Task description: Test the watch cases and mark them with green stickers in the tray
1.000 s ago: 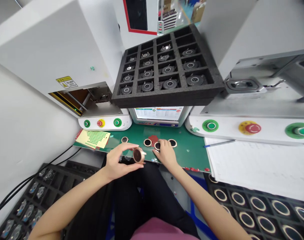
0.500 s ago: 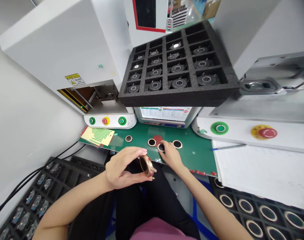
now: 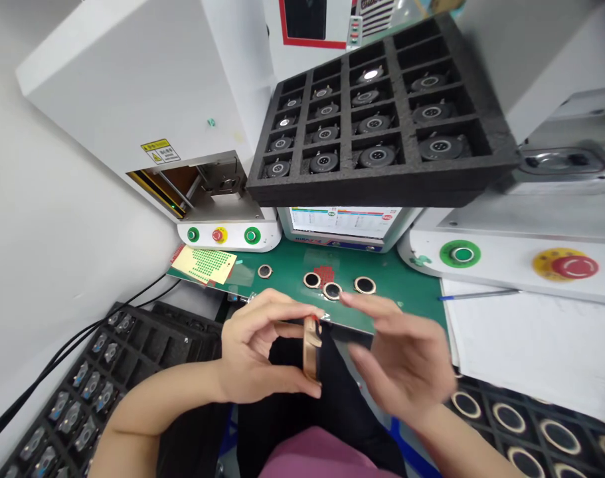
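Note:
Between the thumb and fingers of my left hand (image 3: 262, 348) is a gold watch case (image 3: 311, 348), held on edge above my lap. A small red spot shows at its top. My right hand (image 3: 406, 348) hovers to the right of the case, fingers spread and slightly blurred, holding nothing. Beyond the hands, gold-rimmed round watch parts with dark centres lie on the green mat (image 3: 282, 299): one round part (image 3: 333, 291) closest to me, another round part (image 3: 312, 280) on its left, a third round part (image 3: 364, 285) on its right. A smaller ring (image 3: 265, 271) lies farther left.
A black foam tray (image 3: 382, 179) of watch bodies stands over a screen (image 3: 346, 221). Button-panelled machines flank it. Lower left is a foam tray (image 3: 97, 365) of watch parts; lower right, a tray of gold rings (image 3: 509, 418). Paper (image 3: 531, 345) and a pen (image 3: 481, 295) lie right.
My right hand has let go of the round part on the mat and come back toward me, opening. My left hand has turned the watch case more edge-on. The view has shifted slightly.

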### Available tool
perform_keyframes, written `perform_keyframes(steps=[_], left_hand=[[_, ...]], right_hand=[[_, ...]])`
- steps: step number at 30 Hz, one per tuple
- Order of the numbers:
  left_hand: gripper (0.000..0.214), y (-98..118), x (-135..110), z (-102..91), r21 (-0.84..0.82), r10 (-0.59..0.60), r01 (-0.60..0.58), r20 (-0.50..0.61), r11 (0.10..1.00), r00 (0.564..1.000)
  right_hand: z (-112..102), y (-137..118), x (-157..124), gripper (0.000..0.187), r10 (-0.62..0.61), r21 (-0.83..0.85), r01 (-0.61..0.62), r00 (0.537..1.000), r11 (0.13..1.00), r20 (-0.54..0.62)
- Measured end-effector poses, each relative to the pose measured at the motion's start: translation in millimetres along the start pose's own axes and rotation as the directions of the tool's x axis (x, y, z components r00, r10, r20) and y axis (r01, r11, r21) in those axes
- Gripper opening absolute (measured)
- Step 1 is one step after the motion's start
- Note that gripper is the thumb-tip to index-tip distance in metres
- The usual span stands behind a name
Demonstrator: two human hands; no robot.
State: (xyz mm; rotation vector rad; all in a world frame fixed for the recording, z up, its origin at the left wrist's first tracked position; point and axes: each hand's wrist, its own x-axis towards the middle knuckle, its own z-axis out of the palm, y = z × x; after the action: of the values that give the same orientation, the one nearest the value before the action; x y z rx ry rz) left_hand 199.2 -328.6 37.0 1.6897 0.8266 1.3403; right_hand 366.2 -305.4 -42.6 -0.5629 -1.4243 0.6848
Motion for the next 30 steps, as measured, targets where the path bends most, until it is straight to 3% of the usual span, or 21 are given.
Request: perform_keyframes(steps=[3, 10, 16, 22, 24, 27, 29, 30], left_hand=[[0.061, 2, 2, 5.5, 0.04, 0.05, -0.051, 0.035, 0.998, 0.998], [0.067, 5, 2, 8.8, 0.089, 0.085, -0.087, 0.028, 0.992, 0.996], [0.068, 6, 1, 5.9, 0.119, 0.069, -0.078, 0.074, 0.99, 0.995], [0.07, 4, 2, 12.6, 0.096, 0.087, -0.094, 0.077, 0.991, 0.993], [0.063, -1, 6, 14.6, 0.033, 0.053, -0.054, 0.027, 0.998, 0.998], [0.048, -11, 16, 9.0, -0.04, -0.049, 0.046, -0.086, 0.998, 0.995], [0.041, -20, 22, -1.8, -0.023, -0.114, 0.112, -0.176, 0.994, 0.978], [0.039, -24, 24, -8.7, 0.001, -0.138, 0.142, -0.23, 0.99, 0.963]], right_hand=[[-2, -32, 15, 0.038, -0.098, 0.242, 0.077, 0.992, 0.967, 0.074], [-1, -33, 17, 0.042, -0.053, 0.324, 0.018, 0.994, 0.946, 0.099], [-7, -39, 13, 0.045, 0.021, 0.324, -0.059, 0.993, 0.944, 0.117], [-15, -51, 7, 0.044, 0.031, 0.171, -0.063, 0.983, 0.983, 0.181], [-16, -41, 8, 0.045, 0.008, 0.132, -0.038, 0.974, 0.991, 0.224], [-18, 6, 11, 0.036, 0.053, -0.004, -0.054, 0.978, 0.999, 0.201], [-21, 50, 10, 0.023, 0.252, -0.272, -0.213, 0.961, 0.938, 0.114], [-22, 71, 8, 0.021, 0.38, -0.432, -0.284, 0.912, 0.856, 0.154]])
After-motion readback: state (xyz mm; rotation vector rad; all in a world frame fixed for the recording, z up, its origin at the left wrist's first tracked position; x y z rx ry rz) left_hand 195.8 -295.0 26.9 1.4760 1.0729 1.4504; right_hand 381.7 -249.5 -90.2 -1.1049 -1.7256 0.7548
